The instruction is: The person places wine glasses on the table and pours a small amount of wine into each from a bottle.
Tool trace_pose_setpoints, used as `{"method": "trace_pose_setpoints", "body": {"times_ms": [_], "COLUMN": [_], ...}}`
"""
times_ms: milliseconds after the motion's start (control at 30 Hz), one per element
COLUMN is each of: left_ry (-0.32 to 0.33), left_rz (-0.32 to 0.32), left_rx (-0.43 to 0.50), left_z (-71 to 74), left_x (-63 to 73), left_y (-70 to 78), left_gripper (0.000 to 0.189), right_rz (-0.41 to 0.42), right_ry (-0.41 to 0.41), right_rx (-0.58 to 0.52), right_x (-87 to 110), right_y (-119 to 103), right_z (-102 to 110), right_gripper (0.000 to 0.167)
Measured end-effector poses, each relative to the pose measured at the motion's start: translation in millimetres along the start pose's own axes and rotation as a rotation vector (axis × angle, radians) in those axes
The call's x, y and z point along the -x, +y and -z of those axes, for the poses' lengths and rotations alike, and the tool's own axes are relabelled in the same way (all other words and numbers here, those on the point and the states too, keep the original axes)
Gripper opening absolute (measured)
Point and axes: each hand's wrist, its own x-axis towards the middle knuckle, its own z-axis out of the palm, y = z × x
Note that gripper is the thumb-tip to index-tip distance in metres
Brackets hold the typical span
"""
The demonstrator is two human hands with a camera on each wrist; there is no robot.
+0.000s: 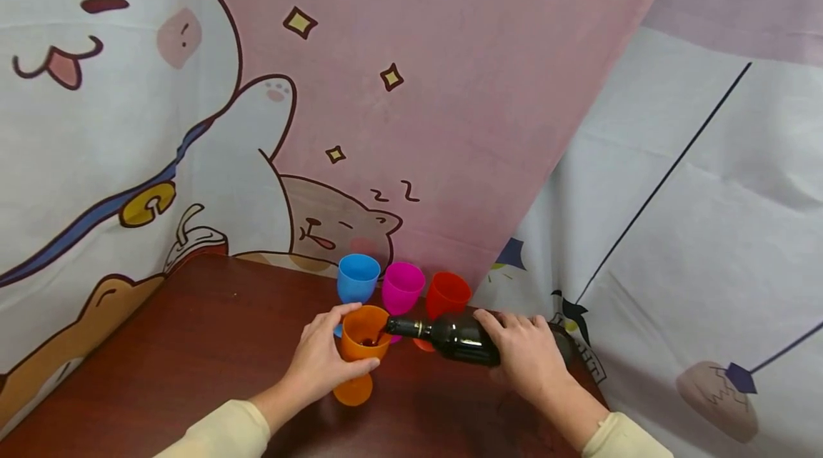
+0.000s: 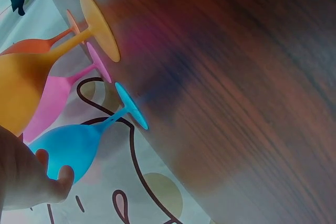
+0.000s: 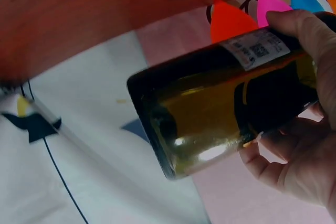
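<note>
My left hand [image 1: 321, 354] grips the bowl of an orange plastic goblet [image 1: 363, 352], thumb across its near side. Dark liquid lies inside the goblet. From the right, my right hand [image 1: 529, 354] holds a dark glass wine bottle [image 1: 466, 340] round its body, tipped nearly level. The bottle's mouth is at the goblet's rim, and a thin dark stream runs from it into the bowl. In the left wrist view the orange goblet [image 2: 23, 85] shows its stem and round foot. A white label with a square code is on the bottle [image 3: 199, 108] in the right wrist view.
Behind the orange goblet stand a blue goblet [image 1: 356, 286], a pink goblet [image 1: 402, 294] and a red goblet [image 1: 446, 295] in a row. They are near the back edge of the dark wooden table [image 1: 212, 344]. A cartoon-printed cloth [image 1: 450, 122] hangs right behind the table.
</note>
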Motion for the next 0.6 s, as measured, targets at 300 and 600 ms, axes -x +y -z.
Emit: {"method": "trace_pose_setpoints", "body": {"times_ms": [300, 600], "left_ry": [-0.001, 0.007], "left_rz": [0.0, 0.005], "left_rx": [0.01, 0.01], "left_z": [-0.6, 0.1], "left_x": [0.2, 0.9], "left_y": [1.1, -0.8], "left_gripper": [0.092, 0.091], "right_rz": [-0.138, -0.222], "right_ry": [-0.153, -0.179], "right_rx": [-0.202, -0.285], "right_x": [11.4, 24.0], "right_y": [-11.4, -10.7], "right_z": [-21.8, -39.9], "right_gripper": [0.087, 0.084]}}
